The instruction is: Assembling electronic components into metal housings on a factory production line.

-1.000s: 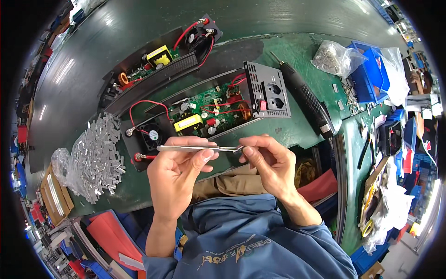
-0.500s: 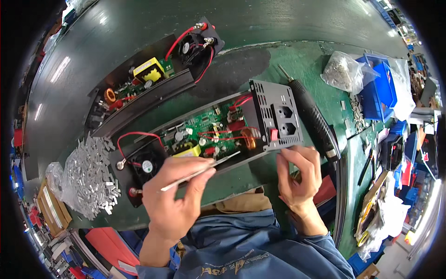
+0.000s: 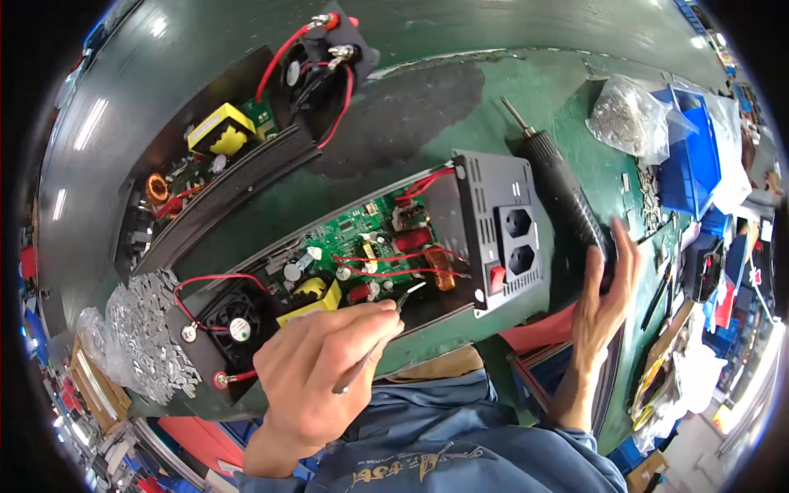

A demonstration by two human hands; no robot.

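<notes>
My left hand (image 3: 329, 370) is closed round a slim metal hand tool (image 3: 353, 375), whose pale tip points over the near edge of an open inverter housing (image 3: 394, 330). Inside it lies a green circuit board (image 3: 349, 223) with a yellow transformer (image 3: 311, 302), a copper coil (image 3: 440, 269) and red wires. The housing's grey end panel (image 3: 485, 197) carries two sockets and a red switch (image 3: 497, 278). My right hand (image 3: 604, 304) is open, thumb and fingers apart at the rear end of a black electric screwdriver (image 3: 567, 193); whether they touch it I cannot tell.
A second open inverter unit (image 3: 226, 197) lies at the far left. Loose metal clips (image 3: 152, 337) lie heaped on a plastic bag at the left. At the right stand a bag of small parts (image 3: 622, 119) and a blue bin (image 3: 690, 160). A red fan-side wire (image 3: 218, 279) loops upward.
My right hand has left the end panel and moved right to the screwdriver's rear, fingers spreading. My left hand has turned, keeping the slim tool. The view has shifted somewhat.
</notes>
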